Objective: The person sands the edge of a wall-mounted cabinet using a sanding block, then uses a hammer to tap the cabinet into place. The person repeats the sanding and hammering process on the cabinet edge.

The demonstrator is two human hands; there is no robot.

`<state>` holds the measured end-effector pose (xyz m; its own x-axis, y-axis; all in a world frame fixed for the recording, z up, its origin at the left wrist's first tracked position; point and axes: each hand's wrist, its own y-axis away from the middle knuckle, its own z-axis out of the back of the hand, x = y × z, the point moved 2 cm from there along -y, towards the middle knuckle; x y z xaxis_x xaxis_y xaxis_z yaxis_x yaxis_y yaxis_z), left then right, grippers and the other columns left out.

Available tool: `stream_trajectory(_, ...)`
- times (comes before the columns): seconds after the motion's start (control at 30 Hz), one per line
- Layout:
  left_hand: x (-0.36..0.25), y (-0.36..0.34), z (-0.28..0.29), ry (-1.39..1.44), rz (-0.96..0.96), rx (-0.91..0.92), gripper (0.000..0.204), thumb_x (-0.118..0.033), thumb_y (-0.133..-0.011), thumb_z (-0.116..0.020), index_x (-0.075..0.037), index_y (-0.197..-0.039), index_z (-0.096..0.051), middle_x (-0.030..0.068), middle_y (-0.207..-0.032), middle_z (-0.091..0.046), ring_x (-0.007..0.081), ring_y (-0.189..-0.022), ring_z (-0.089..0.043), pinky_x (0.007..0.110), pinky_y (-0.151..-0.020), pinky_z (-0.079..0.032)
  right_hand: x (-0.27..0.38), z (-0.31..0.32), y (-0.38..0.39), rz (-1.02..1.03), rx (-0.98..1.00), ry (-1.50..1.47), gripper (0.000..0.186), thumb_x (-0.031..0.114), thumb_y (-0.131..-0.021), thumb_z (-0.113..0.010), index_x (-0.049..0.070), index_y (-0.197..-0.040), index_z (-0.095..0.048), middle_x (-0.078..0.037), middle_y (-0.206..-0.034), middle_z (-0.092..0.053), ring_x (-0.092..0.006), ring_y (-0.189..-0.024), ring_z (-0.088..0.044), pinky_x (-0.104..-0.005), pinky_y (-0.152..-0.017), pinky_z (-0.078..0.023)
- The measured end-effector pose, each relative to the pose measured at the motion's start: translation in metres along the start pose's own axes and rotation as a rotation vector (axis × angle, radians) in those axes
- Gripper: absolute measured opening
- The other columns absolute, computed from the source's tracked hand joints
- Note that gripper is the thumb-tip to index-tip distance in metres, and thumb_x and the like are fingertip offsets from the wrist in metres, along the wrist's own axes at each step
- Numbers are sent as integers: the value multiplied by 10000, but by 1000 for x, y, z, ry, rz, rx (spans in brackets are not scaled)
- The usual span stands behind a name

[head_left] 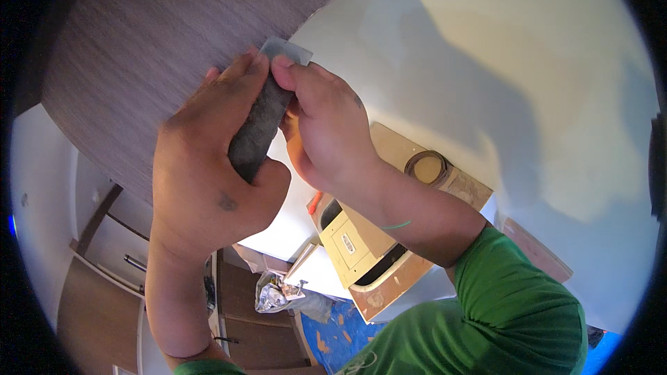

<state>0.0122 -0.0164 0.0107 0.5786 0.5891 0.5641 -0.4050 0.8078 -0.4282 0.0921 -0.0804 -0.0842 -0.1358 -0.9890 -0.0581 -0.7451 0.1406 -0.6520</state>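
Note:
Both hands are raised to the edge of a grey-brown wood-grain panel (pixel 153 28). My left hand (pixel 201 160) is closed round a flat dark grey bar (pixel 262 125), its thumb below and its fingers along the far side. Near the bar's paler, smooth upper end, my right hand (pixel 323 107) grips with its thumb pressed on the face. The bar lies tilted along the seam where the panel meets a pale wall (pixel 479 35). Its exact kind cannot be made out, and the fingers hide much of its edges.
Below my right forearm stands a beige box-like unit (pixel 340 243) with dark slots; a coil of brown strip (pixel 427 168) lies on top. Lower down are a clear plastic bag (pixel 271 296), a blue floor sheet (pixel 337 333) with scraps, and brown cabinet fronts (pixel 257 312).

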Motion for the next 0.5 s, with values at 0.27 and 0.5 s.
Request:
stream_trajectory(0.27,-5,-5,0,-13,19,11,715,32,-552,-481,75,-1261,-558,249,-1099,-659,370,-1132,-617,471,-1119,-332,-1,0,-5,45,-5,55,204,226,-950,-535,33,-899,-574,-38,-796,-582,-128,-693,-510,-299,-653,-415)
stream_trajectory(0.5,-4,-7,-9,-54,-12,-27,715,9,-552,-505,65,-1262,-561,276,-1235,-597,381,-1225,-548,485,-1124,-321,3,0,-6,11,-48,3,186,212,-960,-537,35,-953,-594,-25,-833,-602,-110,-743,-539,-277,-694,-427)
